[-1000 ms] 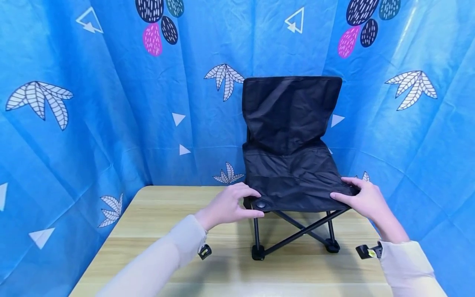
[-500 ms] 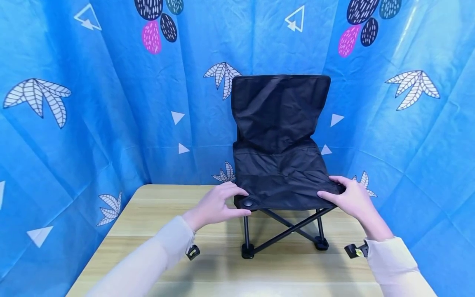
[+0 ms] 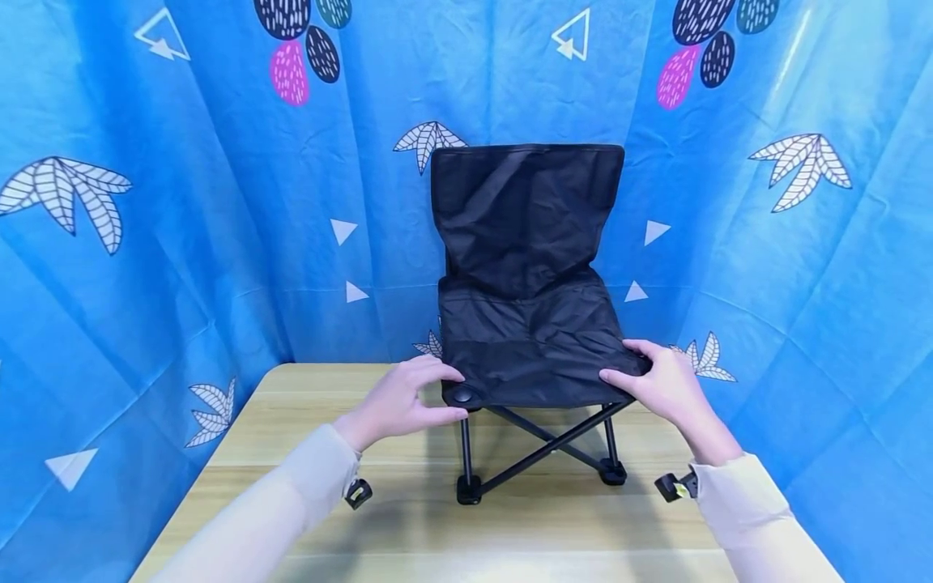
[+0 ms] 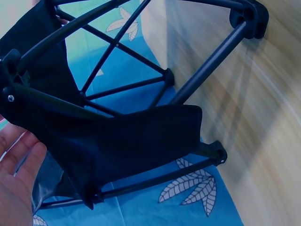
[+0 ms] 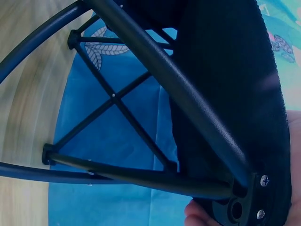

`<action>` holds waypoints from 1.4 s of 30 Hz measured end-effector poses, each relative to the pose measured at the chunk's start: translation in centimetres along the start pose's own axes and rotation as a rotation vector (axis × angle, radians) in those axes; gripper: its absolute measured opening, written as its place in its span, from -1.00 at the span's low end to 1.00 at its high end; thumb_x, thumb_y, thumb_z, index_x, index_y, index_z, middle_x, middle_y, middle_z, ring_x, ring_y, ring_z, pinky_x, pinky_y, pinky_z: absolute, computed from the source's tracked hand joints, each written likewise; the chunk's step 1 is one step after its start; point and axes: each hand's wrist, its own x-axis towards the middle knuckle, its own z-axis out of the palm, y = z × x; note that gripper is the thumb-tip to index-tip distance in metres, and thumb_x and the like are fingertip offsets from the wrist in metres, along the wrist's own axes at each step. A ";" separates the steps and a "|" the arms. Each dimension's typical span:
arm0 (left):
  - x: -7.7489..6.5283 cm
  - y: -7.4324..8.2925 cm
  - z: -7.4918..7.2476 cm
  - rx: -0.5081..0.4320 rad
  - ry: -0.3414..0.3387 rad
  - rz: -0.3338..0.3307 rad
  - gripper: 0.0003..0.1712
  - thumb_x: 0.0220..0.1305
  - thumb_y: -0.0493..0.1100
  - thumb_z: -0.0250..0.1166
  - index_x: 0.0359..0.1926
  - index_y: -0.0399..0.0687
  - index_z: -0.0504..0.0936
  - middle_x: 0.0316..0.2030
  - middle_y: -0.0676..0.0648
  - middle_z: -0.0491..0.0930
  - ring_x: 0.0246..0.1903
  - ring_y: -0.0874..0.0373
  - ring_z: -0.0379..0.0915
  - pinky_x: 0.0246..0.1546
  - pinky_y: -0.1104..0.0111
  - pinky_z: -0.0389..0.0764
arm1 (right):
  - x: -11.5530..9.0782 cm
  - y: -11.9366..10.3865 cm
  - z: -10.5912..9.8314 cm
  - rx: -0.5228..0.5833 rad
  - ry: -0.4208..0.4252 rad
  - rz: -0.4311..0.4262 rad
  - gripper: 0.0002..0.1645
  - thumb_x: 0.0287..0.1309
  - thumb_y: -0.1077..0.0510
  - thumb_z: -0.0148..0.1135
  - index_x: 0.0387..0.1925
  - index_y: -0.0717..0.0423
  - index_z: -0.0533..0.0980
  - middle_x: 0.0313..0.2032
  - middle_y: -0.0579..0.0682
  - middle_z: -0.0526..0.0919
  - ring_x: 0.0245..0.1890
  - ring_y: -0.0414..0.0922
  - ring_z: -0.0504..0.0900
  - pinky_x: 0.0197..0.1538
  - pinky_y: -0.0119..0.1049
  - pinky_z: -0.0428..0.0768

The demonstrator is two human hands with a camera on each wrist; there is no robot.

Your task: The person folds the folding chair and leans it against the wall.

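A black folding chair (image 3: 528,348) with a fabric seat and backrest stands upright on the wooden table (image 3: 306,421), facing me. At the seat's front left corner, beside a round black cap (image 3: 462,394), my left hand (image 3: 397,401) holds on with fingers above and thumb below. My right hand (image 3: 666,380) grips the front right corner, its thumb lying on top of the fabric. In the left wrist view, the left hand (image 4: 19,174) is at the corner joint. The right wrist view shows fingertips (image 5: 200,215) under the corner bracket (image 5: 249,197); the seat hides most of that hand.
A blue patterned curtain (image 3: 364,162) hangs behind the table and along both sides, close behind the backrest. Crossed metal legs end in black plastic feet (image 3: 469,489) on the table. A small black device (image 3: 674,486) is worn at the right sleeve cuff.
Both hands have shifted left together with the chair, their hold on its front corners unchanged. The head view has turned very slightly.
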 end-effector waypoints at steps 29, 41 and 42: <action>-3.9 -2.8 -4.4 -0.032 -0.007 -0.048 -0.55 0.17 -0.02 0.69 0.08 0.15 0.80 -0.02 0.14 0.77 0.00 0.21 0.67 0.08 0.17 0.74 | 0.4 -5.1 3.5 0.049 -0.007 0.002 -0.02 0.29 -0.31 0.48 0.49 0.24 0.48 0.46 0.39 0.52 0.48 0.39 0.47 0.49 0.32 0.46; -5.2 -3.6 -6.1 0.010 -0.023 -0.057 -0.55 0.15 -0.07 0.69 0.07 0.13 0.79 -0.02 0.14 0.77 -0.01 0.22 0.67 0.07 0.16 0.74 | 0.7 -6.0 4.4 0.104 -0.046 -0.063 0.01 0.26 -0.28 0.51 0.52 0.23 0.46 0.47 0.38 0.51 0.49 0.38 0.46 0.51 0.31 0.46; -5.3 -3.6 -6.2 0.012 -0.026 -0.054 -0.55 0.16 -0.07 0.68 0.08 0.12 0.79 -0.02 0.13 0.77 -0.01 0.20 0.67 0.07 0.14 0.74 | 0.7 -5.9 4.4 0.107 -0.054 -0.067 0.01 0.27 -0.29 0.51 0.52 0.23 0.46 0.48 0.38 0.50 0.50 0.37 0.45 0.51 0.31 0.46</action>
